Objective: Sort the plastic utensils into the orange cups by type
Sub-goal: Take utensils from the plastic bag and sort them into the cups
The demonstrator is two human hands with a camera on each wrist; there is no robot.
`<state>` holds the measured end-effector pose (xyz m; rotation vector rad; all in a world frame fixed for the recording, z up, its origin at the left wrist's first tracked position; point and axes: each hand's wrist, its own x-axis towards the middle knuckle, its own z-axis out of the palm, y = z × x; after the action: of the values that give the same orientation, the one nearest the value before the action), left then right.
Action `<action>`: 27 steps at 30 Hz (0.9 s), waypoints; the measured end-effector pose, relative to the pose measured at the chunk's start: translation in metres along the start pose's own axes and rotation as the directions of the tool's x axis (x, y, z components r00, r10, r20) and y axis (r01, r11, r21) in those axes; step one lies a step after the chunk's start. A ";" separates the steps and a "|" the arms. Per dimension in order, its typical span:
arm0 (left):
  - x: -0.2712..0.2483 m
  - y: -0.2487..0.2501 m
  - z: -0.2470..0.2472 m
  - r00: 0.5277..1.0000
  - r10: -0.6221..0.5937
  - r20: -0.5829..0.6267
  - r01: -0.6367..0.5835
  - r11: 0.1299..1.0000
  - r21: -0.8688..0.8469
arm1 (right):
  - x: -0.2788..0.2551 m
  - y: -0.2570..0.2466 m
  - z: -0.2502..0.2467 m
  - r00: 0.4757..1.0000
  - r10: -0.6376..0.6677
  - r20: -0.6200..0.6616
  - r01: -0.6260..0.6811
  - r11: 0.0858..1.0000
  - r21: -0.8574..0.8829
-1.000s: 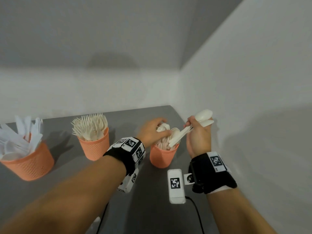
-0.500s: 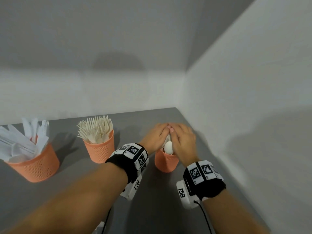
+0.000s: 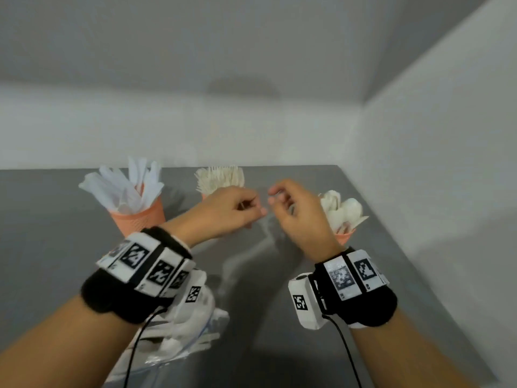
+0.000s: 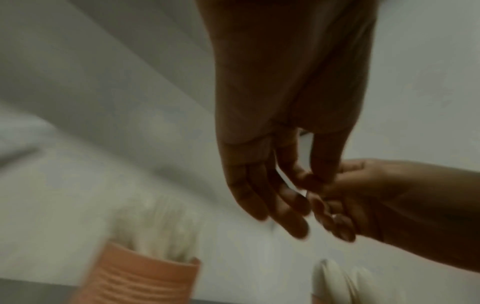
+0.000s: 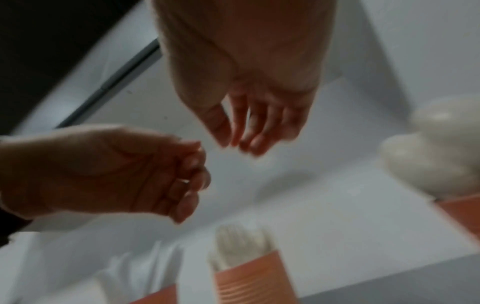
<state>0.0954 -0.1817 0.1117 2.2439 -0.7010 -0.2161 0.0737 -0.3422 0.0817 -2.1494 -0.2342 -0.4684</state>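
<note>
Three orange cups stand in a row at the back of the grey table (image 3: pixel 279 331). The left cup (image 3: pixel 140 219) holds white knives (image 3: pixel 123 189). The middle cup is mostly hidden behind my left hand; its forks (image 3: pixel 219 179) stick up above it. The right cup (image 3: pixel 345 237) holds spoons (image 3: pixel 342 208). My left hand (image 3: pixel 246 208) and right hand (image 3: pixel 279 197) hover between the fork and spoon cups, fingertips close together, fingers loosely curled, nothing in either. The wrist views show the same empty left hand (image 4: pixel 285 205) and right hand (image 5: pixel 246 133).
A clear plastic bag (image 3: pixel 190 340) with white utensils lies at the near left, under my left wrist. White walls close the table at the back and along the right side (image 3: pixel 419 191). Cables hang from both wrist bands.
Both hands have come off the spoon cup and moved left and up, empty. The spoons my right hand held a second ago now stand in that cup. The head view swung left.
</note>
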 end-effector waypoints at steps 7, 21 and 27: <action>-0.125 -0.093 -0.053 0.876 -0.407 0.260 0.293 0.876 0.383 | -0.032 -0.069 0.101 0.718 -0.078 0.692 -0.006 0.993 0.118; -0.172 -0.191 -0.017 0.822 -0.570 -0.014 0.564 0.809 0.165 | -0.092 -0.063 0.202 0.692 0.223 0.686 0.416 0.654 -0.632; -0.170 -0.184 -0.023 0.806 -0.550 -0.217 0.513 0.833 -0.208 | -0.097 -0.065 0.199 0.713 0.254 0.653 0.344 0.685 -0.642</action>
<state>0.0386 0.0284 -0.0144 2.2272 0.1087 -0.2169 0.0127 -0.1422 -0.0150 -3.0754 -0.6222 0.3803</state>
